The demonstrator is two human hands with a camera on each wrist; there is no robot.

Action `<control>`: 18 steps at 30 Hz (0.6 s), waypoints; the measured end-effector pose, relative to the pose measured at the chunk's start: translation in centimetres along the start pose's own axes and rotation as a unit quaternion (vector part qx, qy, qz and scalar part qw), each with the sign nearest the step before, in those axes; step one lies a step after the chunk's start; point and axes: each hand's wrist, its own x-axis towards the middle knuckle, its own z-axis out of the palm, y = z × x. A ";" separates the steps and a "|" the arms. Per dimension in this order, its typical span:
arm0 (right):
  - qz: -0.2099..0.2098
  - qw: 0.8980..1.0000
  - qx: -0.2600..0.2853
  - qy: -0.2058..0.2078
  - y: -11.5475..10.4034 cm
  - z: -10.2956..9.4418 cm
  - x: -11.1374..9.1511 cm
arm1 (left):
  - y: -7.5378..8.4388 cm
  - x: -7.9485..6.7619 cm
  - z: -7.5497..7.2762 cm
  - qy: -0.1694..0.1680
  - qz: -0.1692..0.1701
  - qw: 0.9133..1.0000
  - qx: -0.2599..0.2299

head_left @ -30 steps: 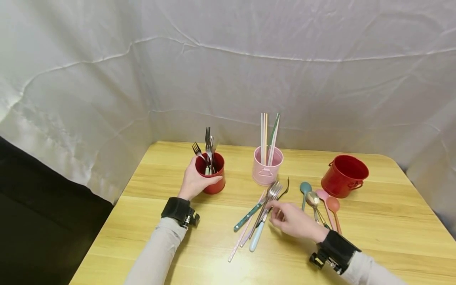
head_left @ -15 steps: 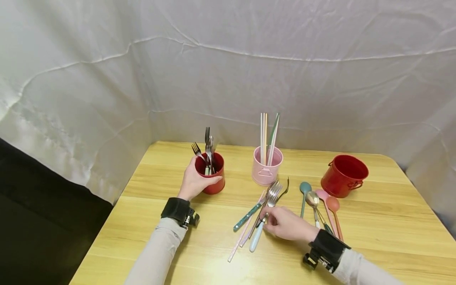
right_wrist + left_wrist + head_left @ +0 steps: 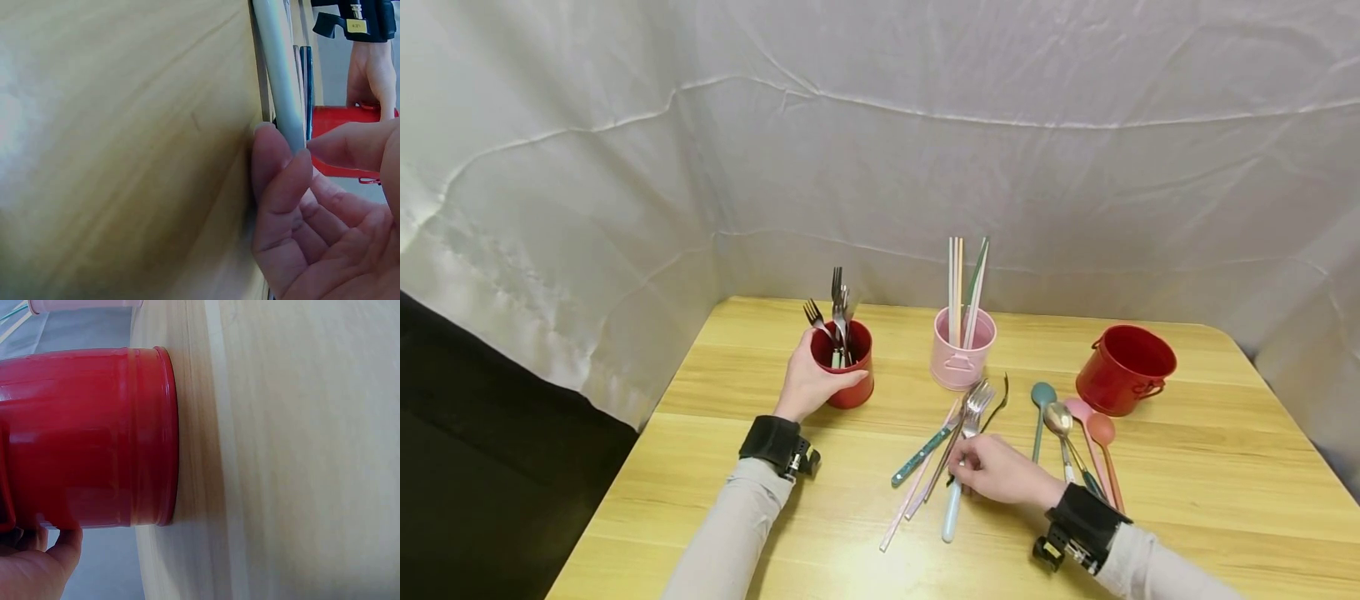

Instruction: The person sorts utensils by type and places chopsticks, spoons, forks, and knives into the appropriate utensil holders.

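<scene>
**Rim grip at left, handle pinch at right**

The upright red bucket (image 3: 853,393) is grasped at its rim by the left hand (image 3: 808,385), thumb across the near side. Its base rests on the worktop (image 3: 820,533), so the grip is judged to be for steadying, not lifting. Inside, forks (image 3: 838,310) are stood tines up, presumably so that handles drop in first.

A pale-blue-handled fork (image 3: 951,515) is pinched between thumb and fingertips of the right hand (image 3: 1003,473). A fingertip pinch probably suits so slim a handle among close neighbours; whether it is lifted cannot be told.

Just left of the right hand, a teal-handled utensil (image 3: 920,458) and pink chopsticks (image 3: 895,527) are loosely overlapped. A dark fork (image 3: 997,406) lies just beyond.

Right of that hand, spoons (image 3: 1042,395) are grouped, bowls pointing away, near a second red bucket (image 3: 1108,385).

Beyond and between both hands, upright chopsticks (image 3: 953,279) are held by a pink bucket (image 3: 958,379), leaned, apparently, because they outreach its wall.
</scene>
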 end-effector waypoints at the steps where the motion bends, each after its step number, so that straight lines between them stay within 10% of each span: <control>1: 0.001 1.000 0.008 0.002 0.0 0.0 -0.1 | 0.0 0.0 0.0 0.000 0.001 1.000 0.000; 18: -0.012 0.996 -0.012 0.093 0.0 -0.2 -2.0 | 0.1 0.0 0.1 0.002 0.010 1.000 -0.001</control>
